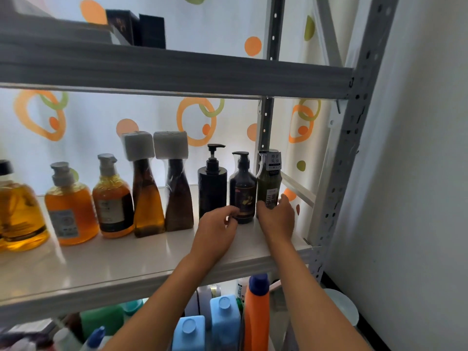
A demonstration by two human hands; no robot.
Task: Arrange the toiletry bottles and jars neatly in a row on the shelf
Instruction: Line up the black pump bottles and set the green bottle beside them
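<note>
A row of bottles stands on the white shelf (126, 257): amber pump bottles (71, 206) at the left, two brown tapered bottles (177, 198) with white wrapped tops, a black pump bottle (212, 188), a dark brown pump bottle (243, 191) and a green bottle (269, 181) at the far right. My left hand (215, 231) rests by the base of the dark brown bottle, fingertips touching its lower left side. My right hand (276, 219) wraps the lower part of the green bottle.
The grey metal upright (354, 148) and a wall close off the right end. An upper shelf (177, 69) with dark boxes (136, 29) hangs overhead. Below the shelf stand blue jugs (225, 323) and an orange detergent bottle (257, 315).
</note>
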